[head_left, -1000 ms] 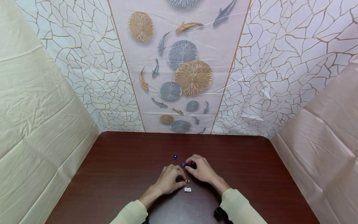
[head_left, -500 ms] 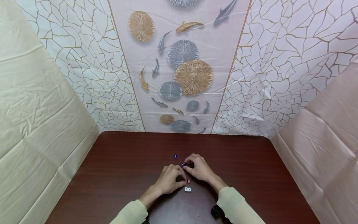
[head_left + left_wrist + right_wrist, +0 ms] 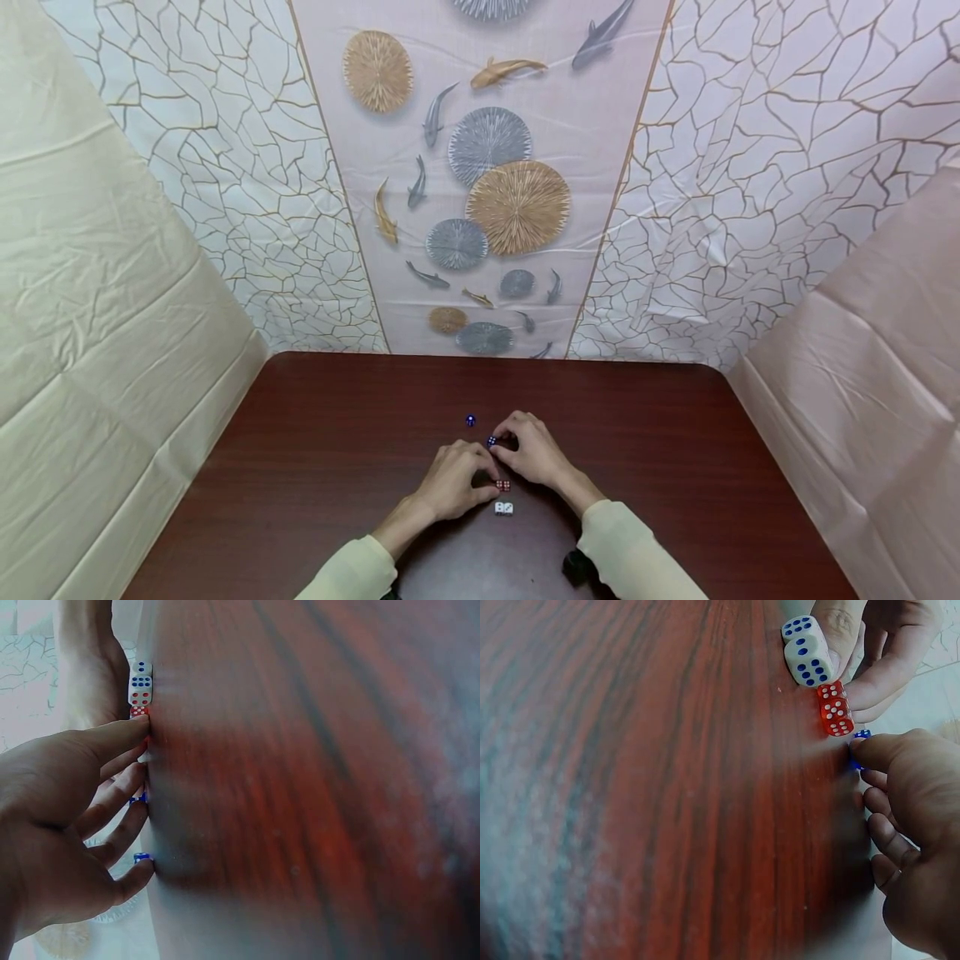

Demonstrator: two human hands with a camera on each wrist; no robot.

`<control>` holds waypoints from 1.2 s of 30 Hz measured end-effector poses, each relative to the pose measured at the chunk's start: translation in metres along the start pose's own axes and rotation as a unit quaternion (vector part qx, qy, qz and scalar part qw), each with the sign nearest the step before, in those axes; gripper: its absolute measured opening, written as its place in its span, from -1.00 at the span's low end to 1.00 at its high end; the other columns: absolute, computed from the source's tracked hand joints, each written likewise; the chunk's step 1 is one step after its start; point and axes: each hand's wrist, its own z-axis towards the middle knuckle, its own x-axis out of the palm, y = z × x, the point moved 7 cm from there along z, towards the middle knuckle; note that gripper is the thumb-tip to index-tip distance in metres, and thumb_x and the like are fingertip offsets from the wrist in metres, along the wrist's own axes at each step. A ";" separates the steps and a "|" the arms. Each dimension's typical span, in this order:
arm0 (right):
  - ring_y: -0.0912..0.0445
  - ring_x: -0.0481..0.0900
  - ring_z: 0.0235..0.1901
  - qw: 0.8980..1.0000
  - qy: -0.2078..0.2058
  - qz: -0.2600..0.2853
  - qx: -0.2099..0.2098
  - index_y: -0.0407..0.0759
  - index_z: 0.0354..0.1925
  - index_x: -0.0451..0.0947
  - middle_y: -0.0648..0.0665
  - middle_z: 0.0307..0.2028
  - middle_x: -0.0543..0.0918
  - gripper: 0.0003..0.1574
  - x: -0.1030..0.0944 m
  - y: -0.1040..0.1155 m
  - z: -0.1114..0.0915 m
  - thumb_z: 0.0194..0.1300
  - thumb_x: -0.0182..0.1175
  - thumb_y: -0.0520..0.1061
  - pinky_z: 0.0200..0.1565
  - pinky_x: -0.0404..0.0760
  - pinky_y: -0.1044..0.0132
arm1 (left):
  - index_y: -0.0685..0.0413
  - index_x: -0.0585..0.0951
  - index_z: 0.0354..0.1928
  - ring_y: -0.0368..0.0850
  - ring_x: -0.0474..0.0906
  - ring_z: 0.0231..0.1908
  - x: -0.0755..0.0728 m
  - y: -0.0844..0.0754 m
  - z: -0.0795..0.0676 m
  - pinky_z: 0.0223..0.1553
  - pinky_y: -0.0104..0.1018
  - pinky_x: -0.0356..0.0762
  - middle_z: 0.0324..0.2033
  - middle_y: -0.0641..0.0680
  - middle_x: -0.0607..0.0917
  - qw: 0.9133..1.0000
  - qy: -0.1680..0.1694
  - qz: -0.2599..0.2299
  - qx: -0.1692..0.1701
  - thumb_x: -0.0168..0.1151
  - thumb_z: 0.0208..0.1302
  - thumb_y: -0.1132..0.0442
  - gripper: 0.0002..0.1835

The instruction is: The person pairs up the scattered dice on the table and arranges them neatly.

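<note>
My left hand (image 3: 450,482) rests on the table, its thumb and index finger curled around the left end of a pair of red dice (image 3: 503,485). The thumb also shows against the red dice (image 3: 139,712) in the left wrist view. Just beyond, my right hand (image 3: 534,448) pinches a blue die (image 3: 491,441) between thumb and index finger. That blue die (image 3: 861,735) is partly hidden by the thumb in the right wrist view. Two white dice (image 3: 503,508) sit side by side nearer me. Farther off lies another blue die (image 3: 470,421).
All the dice are on a dark reddish-brown table (image 3: 337,433). A patterned cloth (image 3: 480,208) hangs behind its far edge, with pale cloth (image 3: 112,333) on the left side and more (image 3: 862,400) on the right. A black object (image 3: 577,568) is at the right wrist.
My right hand has shifted slightly left and its thumb and index finger have come onto the nearer blue die. My left hand and the other dice have stayed put.
</note>
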 end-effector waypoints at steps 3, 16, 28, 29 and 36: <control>0.09 0.66 -0.10 1.000 -0.003 -0.004 -0.002 -0.12 -0.12 0.84 0.00 -0.19 0.75 -0.86 0.001 -0.001 0.000 0.37 0.59 -0.17 0.01 0.64 0.20 | -0.22 0.92 -0.16 -0.04 0.72 0.17 0.000 0.000 0.000 0.31 0.18 0.59 0.02 -0.14 0.88 1.000 0.000 -0.002 -0.001 0.68 0.34 0.05 -0.89; 0.08 0.66 -0.10 1.000 -0.008 -0.002 -0.003 -0.10 -0.13 0.85 0.01 -0.19 0.75 -0.88 0.001 -0.001 -0.001 0.39 0.58 -0.15 0.01 0.63 0.19 | -0.22 0.92 -0.15 -0.03 0.72 0.19 0.000 0.000 0.000 0.31 0.19 0.59 0.02 -0.13 0.87 1.000 0.003 -0.006 -0.002 0.67 0.35 0.06 -0.89; 0.12 0.67 -0.03 1.000 0.009 -0.005 0.015 -0.04 -0.06 0.84 0.03 -0.11 0.77 -0.88 0.000 -0.005 -0.003 0.46 0.54 -0.12 0.06 0.67 0.19 | -0.20 0.92 -0.15 -0.05 0.71 0.15 0.000 0.000 0.000 0.30 0.20 0.59 0.03 -0.11 0.87 1.000 0.002 -0.007 -0.001 0.68 0.34 0.07 -0.89; 0.12 0.66 -0.03 1.000 0.009 -0.004 0.016 -0.04 -0.07 0.84 0.04 -0.11 0.77 -0.89 0.000 -0.006 -0.003 0.46 0.54 -0.13 0.05 0.67 0.19 | -0.20 0.92 -0.15 -0.05 0.71 0.15 0.000 0.000 0.000 0.30 0.20 0.59 0.02 -0.11 0.87 1.000 0.002 -0.006 -0.001 0.68 0.34 0.07 -0.89; 0.11 0.67 -0.04 1.000 0.014 0.002 0.006 -0.04 -0.06 0.83 0.04 -0.12 0.77 -0.89 -0.004 -0.004 -0.008 0.47 0.53 -0.13 0.04 0.67 0.20 | -0.20 0.92 -0.15 -0.06 0.71 0.14 0.001 0.000 0.000 0.30 0.19 0.58 0.00 -0.12 0.86 1.000 0.002 -0.008 -0.003 0.68 0.34 0.06 -0.89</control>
